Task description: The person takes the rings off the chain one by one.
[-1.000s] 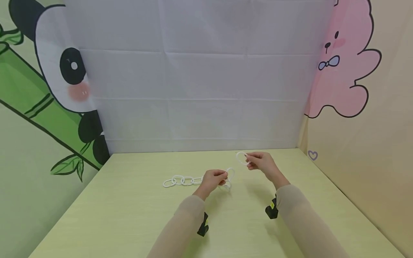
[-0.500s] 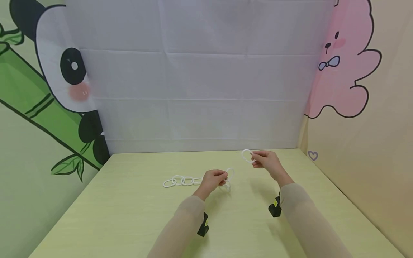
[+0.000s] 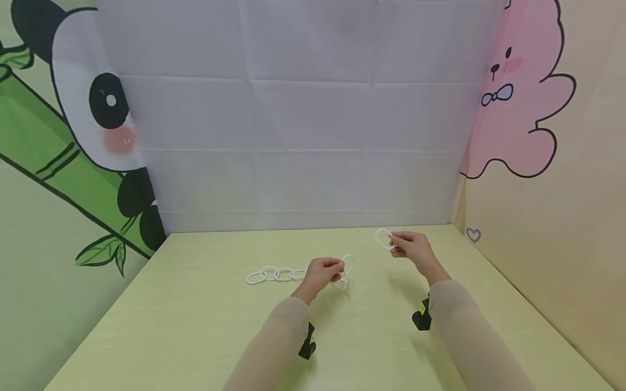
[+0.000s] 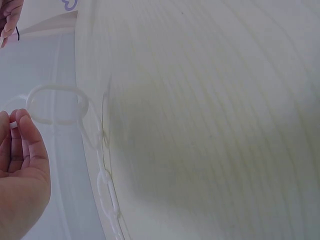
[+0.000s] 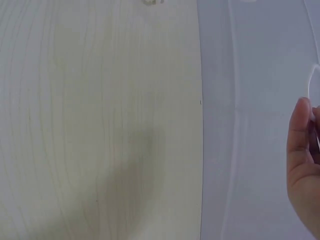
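Observation:
In the head view, a white plastic chain (image 3: 276, 273) stretches along the table to the left of the left hand (image 3: 320, 274). That hand pinches a link near the chain's right end between thumb and fingertips, lifting it off the table. Its grip also shows in the left wrist view, where linked loops of the chain (image 4: 56, 88) hang down to the tabletop. Farther right and higher, the right hand (image 3: 413, 251) pinches a single white oval link (image 3: 376, 237), apart from the chain. Only part of this link (image 5: 309, 85) enters the right wrist view.
The pale wood-grain table (image 3: 195, 326) runs back to a white cloth (image 3: 303, 119). Side walls carry a painted panda (image 3: 78, 70) at left and a pink bear (image 3: 523, 119) at right. Dark wrist cameras (image 3: 307, 342) hang below the sleeves.
The right hand has moved to the right with its single link, farther from the chain. The left hand and the chain stay nearly where they were.

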`<action>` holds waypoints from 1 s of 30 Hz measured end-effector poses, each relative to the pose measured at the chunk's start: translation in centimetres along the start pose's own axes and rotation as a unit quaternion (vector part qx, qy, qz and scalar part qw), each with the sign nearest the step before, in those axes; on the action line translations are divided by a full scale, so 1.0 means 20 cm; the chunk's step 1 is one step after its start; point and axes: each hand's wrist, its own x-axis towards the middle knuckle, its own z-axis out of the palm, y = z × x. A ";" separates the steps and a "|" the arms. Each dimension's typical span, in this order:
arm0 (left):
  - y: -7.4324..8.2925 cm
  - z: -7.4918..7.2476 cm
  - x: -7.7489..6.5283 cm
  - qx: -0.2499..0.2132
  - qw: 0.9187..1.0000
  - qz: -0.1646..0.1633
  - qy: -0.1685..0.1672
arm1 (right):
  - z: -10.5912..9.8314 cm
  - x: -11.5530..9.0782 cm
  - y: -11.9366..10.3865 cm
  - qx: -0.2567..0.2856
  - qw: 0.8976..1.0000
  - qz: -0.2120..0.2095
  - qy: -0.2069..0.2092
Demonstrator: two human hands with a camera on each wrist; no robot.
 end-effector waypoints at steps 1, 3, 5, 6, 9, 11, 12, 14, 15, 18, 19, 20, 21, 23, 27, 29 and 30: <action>0.00 0.00 0.00 0.000 1.000 -0.002 0.001 | -0.01 0.00 0.01 0.000 1.000 0.000 0.002; 0.00 0.00 0.00 0.001 1.000 -0.003 0.001 | -0.01 0.00 0.02 0.001 1.000 0.004 0.008; 0.00 0.00 0.00 0.001 1.000 -0.003 0.001 | -0.03 0.00 0.02 0.000 1.000 0.005 0.011; 0.00 0.00 0.00 0.001 1.000 -0.003 0.001 | -0.03 0.00 0.03 -0.001 1.000 0.007 0.013; 0.00 0.00 0.00 0.001 1.000 -0.004 0.000 | -0.05 0.00 0.05 -0.002 1.000 0.011 0.023; 0.00 0.00 0.00 -0.002 1.000 -0.006 -0.001 | -0.06 -0.01 0.05 -0.006 1.000 0.015 0.026; 0.00 0.00 0.00 -0.003 1.000 -0.005 -0.001 | -0.06 -0.01 0.06 -0.008 0.999 0.017 0.028; 0.00 0.00 0.01 -0.007 1.000 -0.006 -0.003 | -0.07 -0.01 0.07 -0.010 0.999 0.023 0.033; 0.00 0.00 0.01 -0.009 1.000 -0.006 -0.004 | -0.07 -0.01 0.08 -0.010 0.999 0.026 0.036; 0.01 -0.01 0.01 -0.008 1.000 -0.007 -0.007 | -0.08 -0.01 0.10 -0.010 0.999 0.031 0.040; 0.01 -0.01 0.01 -0.007 1.000 -0.008 -0.009 | -0.09 -0.01 0.11 -0.008 0.998 0.034 0.044; 0.01 -0.01 0.01 -0.006 1.000 -0.008 -0.009 | -0.09 -0.01 0.11 -0.006 0.998 0.035 0.046; 0.01 -0.01 0.01 -0.006 1.000 -0.008 -0.009 | -0.10 -0.01 0.12 -0.005 0.998 0.035 0.048; 0.00 -0.01 0.01 -0.007 1.000 -0.009 -0.007 | -0.10 -0.01 0.13 -0.005 0.998 0.037 0.051; 0.00 0.00 0.01 -0.012 1.000 -0.008 -0.001 | -0.11 -0.01 0.15 -0.006 0.998 0.042 0.056; 0.00 0.00 0.01 -0.011 1.000 -0.007 0.001 | -0.11 -0.01 0.15 -0.008 0.997 0.046 0.057; -0.01 0.00 0.01 -0.010 1.000 -0.007 0.001 | -0.12 -0.01 0.15 -0.008 0.997 0.049 0.059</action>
